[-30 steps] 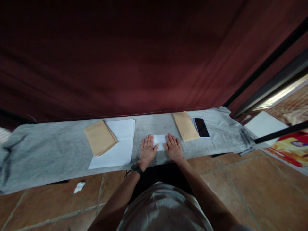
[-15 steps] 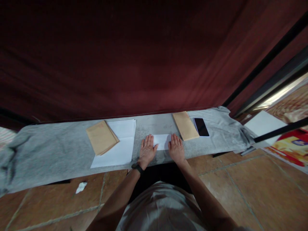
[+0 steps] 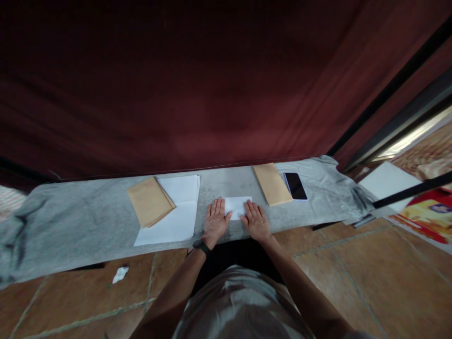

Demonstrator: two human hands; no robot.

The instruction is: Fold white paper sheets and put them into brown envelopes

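A folded white sheet of paper [image 3: 236, 207] lies on the grey cloth in front of me. My left hand [image 3: 215, 221] rests flat at its left edge, fingers stretched out and thumb on the paper. Over the right end of the paper lies my right hand [image 3: 256, 221], flat with its fingers spread. To the right is a single brown envelope [image 3: 272, 184], with a dark-screened phone [image 3: 295, 186] beside it. Left of my hands, several brown envelopes [image 3: 150, 202] overlap a stack of white paper sheets [image 3: 183, 219].
The grey cloth [image 3: 81, 221] covers a long narrow bench, bunched at both ends. A dark red curtain [image 3: 197, 108] hangs behind it. Black metal bars [image 3: 395, 89] stand at the right. On the tiled floor [image 3: 339, 278] lies a crumpled white scrap [image 3: 120, 274].
My right hand has slid a little to the left over the paper, turning slightly and spreading its fingers. My left hand stays in place.
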